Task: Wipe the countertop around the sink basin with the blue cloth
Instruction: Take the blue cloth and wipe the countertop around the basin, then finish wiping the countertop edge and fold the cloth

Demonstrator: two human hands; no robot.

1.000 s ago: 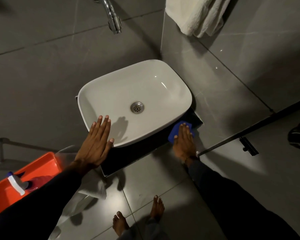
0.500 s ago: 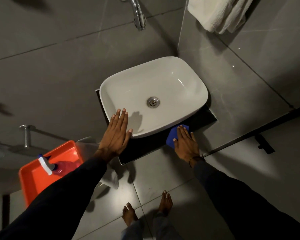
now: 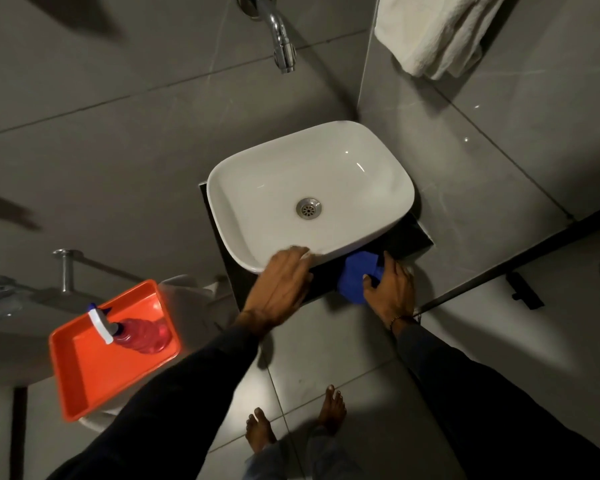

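A white sink basin point(image 3: 326, 174) sits on a small dark countertop point(image 3: 413, 237) in a corner of grey tiled walls. The blue cloth point(image 3: 355, 275) lies bunched on the counter's front strip, just below the basin's front right edge. My right hand point(image 3: 390, 289) grips the cloth from its right side, fingers curled into it. My left hand point(image 3: 281, 284) rests flat on the basin's front rim and the counter, fingers apart, holding nothing; it is a little blurred.
A chrome tap point(image 3: 281, 39) juts from the wall above the basin. A white towel point(image 3: 433, 32) hangs top right. An orange tray point(image 3: 94, 368) with a red spray bottle point(image 3: 136, 334) sits on a toilet at left. My bare feet point(image 3: 291, 420) stand on the tiled floor.
My left hand slid right along the basin's front rim, nearer the cloth. My right hand changed from pressing flat on the cloth to gripping it, and the cloth is more bunched.
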